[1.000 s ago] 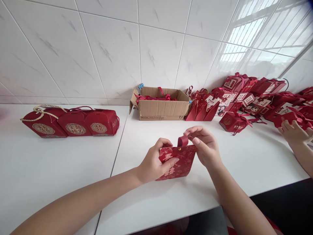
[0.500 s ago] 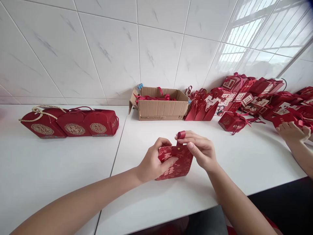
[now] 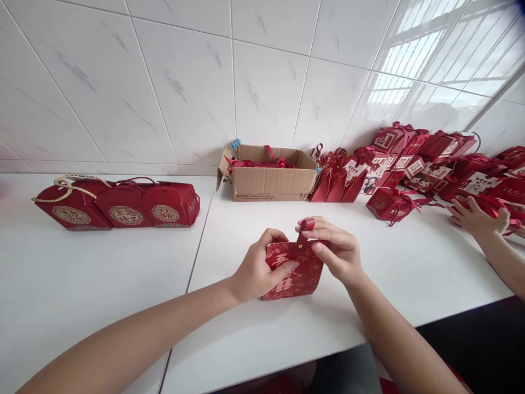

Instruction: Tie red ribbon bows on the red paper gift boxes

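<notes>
A small red gift box (image 3: 296, 275) with gold characters and a red ribbon loop on top is upright on the white counter (image 3: 102, 284), held between both hands. My left hand (image 3: 257, 269) grips its left side with the thumb on the front face. My right hand (image 3: 334, 249) is closed on the box's upper right edge, its fingers pinched just under the loop.
An open cardboard box (image 3: 267, 175) with red ribbons stands against the tiled wall. A row of three larger red boxes (image 3: 118, 205) with a rope handle lies at the left. Several red gift boxes (image 3: 414, 164) are heaped at the right, where another person's hand (image 3: 476, 219) reaches.
My right hand has slid down from the ribbon loop onto the box's top right edge. The box stands a little straighter. The other person's hand has moved left among the heap.
</notes>
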Available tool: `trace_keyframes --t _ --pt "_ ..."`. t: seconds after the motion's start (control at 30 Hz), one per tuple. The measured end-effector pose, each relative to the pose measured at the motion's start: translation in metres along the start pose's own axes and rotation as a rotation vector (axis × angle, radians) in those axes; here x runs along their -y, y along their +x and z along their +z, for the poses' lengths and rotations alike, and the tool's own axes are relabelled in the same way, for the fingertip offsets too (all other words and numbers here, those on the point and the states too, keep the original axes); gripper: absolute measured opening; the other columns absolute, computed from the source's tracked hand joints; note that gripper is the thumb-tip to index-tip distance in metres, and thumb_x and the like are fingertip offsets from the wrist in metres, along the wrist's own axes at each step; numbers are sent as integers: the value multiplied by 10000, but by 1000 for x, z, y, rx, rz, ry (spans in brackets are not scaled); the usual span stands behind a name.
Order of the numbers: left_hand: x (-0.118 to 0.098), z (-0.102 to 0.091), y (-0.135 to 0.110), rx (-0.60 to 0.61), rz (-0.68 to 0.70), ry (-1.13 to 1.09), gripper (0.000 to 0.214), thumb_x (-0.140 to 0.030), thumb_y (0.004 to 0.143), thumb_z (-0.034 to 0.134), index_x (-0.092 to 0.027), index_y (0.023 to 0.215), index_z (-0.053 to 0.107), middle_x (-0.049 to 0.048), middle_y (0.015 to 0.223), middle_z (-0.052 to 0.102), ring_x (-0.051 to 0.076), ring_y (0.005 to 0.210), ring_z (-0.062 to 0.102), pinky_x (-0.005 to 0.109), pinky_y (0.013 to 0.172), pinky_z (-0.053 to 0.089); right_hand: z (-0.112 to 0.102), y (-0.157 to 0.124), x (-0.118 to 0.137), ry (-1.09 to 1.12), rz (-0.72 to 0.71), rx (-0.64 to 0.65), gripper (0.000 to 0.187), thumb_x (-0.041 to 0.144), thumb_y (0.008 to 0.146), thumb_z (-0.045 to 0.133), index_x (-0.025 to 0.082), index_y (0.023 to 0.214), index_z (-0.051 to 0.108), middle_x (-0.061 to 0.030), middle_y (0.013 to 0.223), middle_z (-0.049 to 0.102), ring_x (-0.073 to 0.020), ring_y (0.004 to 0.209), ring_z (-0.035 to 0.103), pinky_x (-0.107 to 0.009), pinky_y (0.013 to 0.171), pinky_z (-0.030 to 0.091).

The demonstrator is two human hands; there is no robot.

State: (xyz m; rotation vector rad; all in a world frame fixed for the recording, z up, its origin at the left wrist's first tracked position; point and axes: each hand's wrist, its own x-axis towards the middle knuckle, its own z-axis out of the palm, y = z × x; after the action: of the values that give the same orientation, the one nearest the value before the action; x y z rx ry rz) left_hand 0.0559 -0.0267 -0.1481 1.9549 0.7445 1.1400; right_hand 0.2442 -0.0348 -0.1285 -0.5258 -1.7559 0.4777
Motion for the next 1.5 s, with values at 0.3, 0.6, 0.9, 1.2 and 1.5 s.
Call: trace_keyframes --t 0.3,0.6,0.9,1.2,1.5 --pt "8 -7 5 -57 11 51 303 -260 788 678 -229 991 454 -15 902 576 119 777 595 266 720 482 3 1 -2 225 589 -4 367 293 706 783 229 1032 627 -46 948 696 -180 834 668 -312 734 561" --pt "14 -7 8 -90 63 48 346 -239 779 685 -238 1021 437 -8 930 560 120 810 588 262 744 490 13 3 -6 288 736 -83 214 317 651 816 211 802 706 1 736 696 -137 654 633 -260 614 522" --pt "15 -5 7 -73 46 -29 433 -225 779 684 -246 1096 391 -1 947 557 125 834 601 279 770 498 17 -3 -11 249 636 -145 189 310 665 807 228 806 712 -24 829 724 -183 777 666 -315 727 539" --pt "14 -5 7 -47 17 -52 425 -241 790 669 -243 1100 378 -4 919 535 121 769 598 282 725 499 16 -3 -11 236 594 -141 179 334 680 789 220 770 686 -28 813 703 -178 757 649 -317 686 544" --pt "13 -5 7 -24 -2 -55 430 -239 793 666 -238 1107 373 -5 909 526 114 736 587 284 714 493 19 -4 -10 283 593 -178 142 307 673 794 224 725 692 -13 748 691 -161 696 630 -299 650 530"
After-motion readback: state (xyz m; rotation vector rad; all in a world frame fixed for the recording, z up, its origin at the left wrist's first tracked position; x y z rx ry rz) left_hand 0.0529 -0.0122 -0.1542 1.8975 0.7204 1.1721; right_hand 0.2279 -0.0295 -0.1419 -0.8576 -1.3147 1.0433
